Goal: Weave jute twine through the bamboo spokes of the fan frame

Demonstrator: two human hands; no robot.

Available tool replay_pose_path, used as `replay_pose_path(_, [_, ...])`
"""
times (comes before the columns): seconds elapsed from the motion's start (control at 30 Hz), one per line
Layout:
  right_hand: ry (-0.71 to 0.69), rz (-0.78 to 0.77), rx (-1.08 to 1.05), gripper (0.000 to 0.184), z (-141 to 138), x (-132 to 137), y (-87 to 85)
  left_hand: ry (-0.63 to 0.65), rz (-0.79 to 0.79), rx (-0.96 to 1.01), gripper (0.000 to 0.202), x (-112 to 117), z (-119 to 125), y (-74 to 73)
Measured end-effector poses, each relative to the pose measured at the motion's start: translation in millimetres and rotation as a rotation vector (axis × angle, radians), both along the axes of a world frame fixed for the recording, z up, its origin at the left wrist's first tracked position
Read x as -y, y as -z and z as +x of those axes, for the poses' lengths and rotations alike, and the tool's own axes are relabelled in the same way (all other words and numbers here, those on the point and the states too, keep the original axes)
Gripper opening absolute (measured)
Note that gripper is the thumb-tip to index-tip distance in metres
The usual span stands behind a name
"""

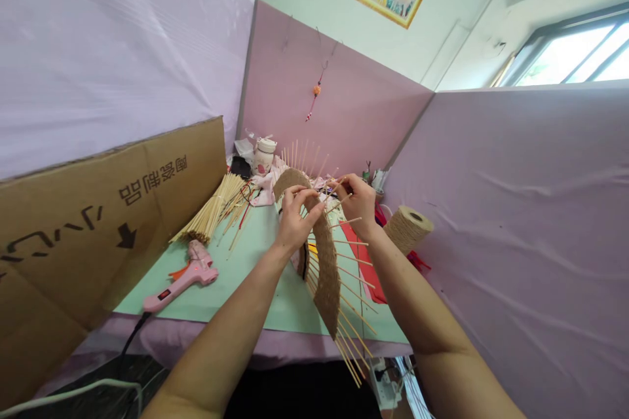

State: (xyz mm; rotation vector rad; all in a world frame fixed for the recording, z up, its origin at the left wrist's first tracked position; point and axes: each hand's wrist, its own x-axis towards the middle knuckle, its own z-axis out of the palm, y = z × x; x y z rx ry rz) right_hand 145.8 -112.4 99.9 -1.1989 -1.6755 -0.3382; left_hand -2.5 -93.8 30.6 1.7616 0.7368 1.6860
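A curved brown woven band [325, 275] stands on edge over the table, with thin wooden sticks [351, 258] fanning out from it. My left hand [297, 216] is closed on the upper part of this band, thumb and fingers at its edge. Across from it, my right hand [358, 203] is closed in a pinch among the sticks at the band's outer side. What its fingertips hold is too small to make out. A thin strand hangs below my right hand. Beside the right forearm lies a spool of tan twine [409, 229].
A pink hot glue gun [184, 281] lies at the left, its cord over the table edge. Behind it rests a bundle of wooden sticks [213, 206]. A cardboard panel [122, 229] borders the left side. A white jar [264, 156] stands at the back of the green tabletop [289, 311].
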Motion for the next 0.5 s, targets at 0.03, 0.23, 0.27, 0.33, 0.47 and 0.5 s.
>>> replay_pose_path(0.03, [0.005,-0.015,0.012,0.023,0,-1,0.1,0.002,-0.002,0.0,0.021,0,0,-0.4])
replay_pose_path(0.23, [-0.007,-0.14,0.019,0.025,-1,-16,11.6,-0.021,0.061,0.009,0.017,-1,-1,0.2])
replay_pose_path(0.27, [-0.017,-0.159,0.003,0.025,-2,-18,14.3,-0.027,0.079,0.011,0.017,-1,-1,0.6])
replay_pose_path(0.33, [-0.038,-0.19,-0.051,0.026,-4,-20,19.6,-0.033,0.115,0.011,0.018,-2,-1,1.4])
replay_pose_path(0.47, [-0.13,-0.256,-0.21,0.028,-8,-23,29.4,-0.047,0.2,0.022,0.019,-2,1,3.5])
replay_pose_path(0.5, [-0.158,-0.275,-0.257,0.029,-10,-23,31.7,-0.046,0.225,0.037,0.02,-1,2,4.4])
